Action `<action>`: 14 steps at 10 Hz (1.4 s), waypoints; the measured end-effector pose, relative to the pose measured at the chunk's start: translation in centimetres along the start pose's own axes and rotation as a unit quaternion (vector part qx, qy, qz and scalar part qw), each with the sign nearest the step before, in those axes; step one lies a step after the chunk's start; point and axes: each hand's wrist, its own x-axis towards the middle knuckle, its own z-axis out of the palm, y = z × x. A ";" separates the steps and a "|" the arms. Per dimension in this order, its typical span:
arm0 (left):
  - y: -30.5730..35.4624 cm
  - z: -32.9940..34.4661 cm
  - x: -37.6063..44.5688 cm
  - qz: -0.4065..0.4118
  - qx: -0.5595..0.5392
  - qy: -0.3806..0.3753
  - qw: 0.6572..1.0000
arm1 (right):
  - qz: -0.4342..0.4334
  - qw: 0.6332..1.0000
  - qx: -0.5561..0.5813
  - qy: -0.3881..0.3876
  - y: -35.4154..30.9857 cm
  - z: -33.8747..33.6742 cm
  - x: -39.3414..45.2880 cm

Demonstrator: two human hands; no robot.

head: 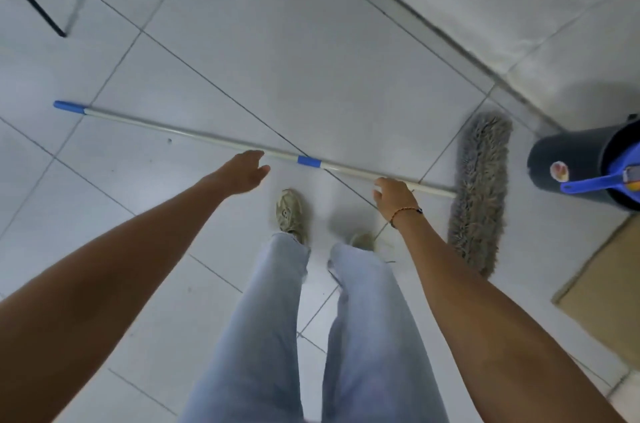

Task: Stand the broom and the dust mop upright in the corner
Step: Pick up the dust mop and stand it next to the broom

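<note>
The dust mop lies flat on the white tiled floor. Its long white handle (194, 135) has a blue tip at the left and a blue band near the middle; the grey shaggy mop head (479, 194) lies at the right. My left hand (244, 173) reaches down just short of the handle, fingers apart, holding nothing. My right hand (393, 197) hovers at the handle near the mop head, fingers spread, not closed around it. No broom is in view.
A dark grey bucket (568, 159) with a blue dustpan handle (595, 183) stands at the right by the wall. A cardboard sheet (609, 291) lies at the lower right. Black furniture legs (31, 3) stand at the top left. My feet are just behind the handle.
</note>
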 end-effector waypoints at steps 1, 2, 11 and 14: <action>-1.5 0.2 6.4 -0.022 -0.089 0.030 0.995 | -0.030 0.999 -0.010 -0.035 -0.6 2.6 4.7; -3.4 1.9 12.4 -0.124 -0.293 0.105 0.942 | -0.046 0.997 -0.019 -0.061 -0.1 5.1 9.3; -11.4 9.7 33.7 -0.103 -0.796 0.246 0.543 | -0.056 0.989 -0.093 -0.104 4.9 17.9 32.5; 9.1 -9.4 8.0 0.205 -0.699 0.208 0.652 | -0.035 0.995 0.042 0.086 2.0 -1.1 12.1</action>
